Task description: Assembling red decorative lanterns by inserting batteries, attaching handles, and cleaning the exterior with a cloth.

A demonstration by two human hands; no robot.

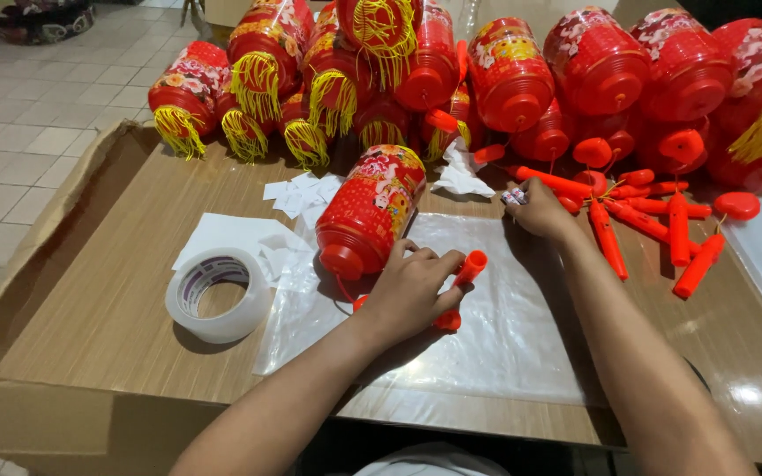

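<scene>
A red plastic lantern [370, 210] with flower prints lies on its side on a clear plastic sheet [504, 326]. My left hand [409, 291] rests just below it, closed around a red-orange plastic handle stick [469, 267]. My right hand [535, 207] reaches farther back and pinches a small whitish item near the loose red handle sticks [606, 236]; what it is I cannot tell.
A pile of red lanterns [504, 75] with yellow tassels fills the back of the wooden table [90, 317]. A roll of clear tape [218, 295] and small white paper pieces [297, 194] lie at left. A cardboard flap [37, 238] lines the table's left edge.
</scene>
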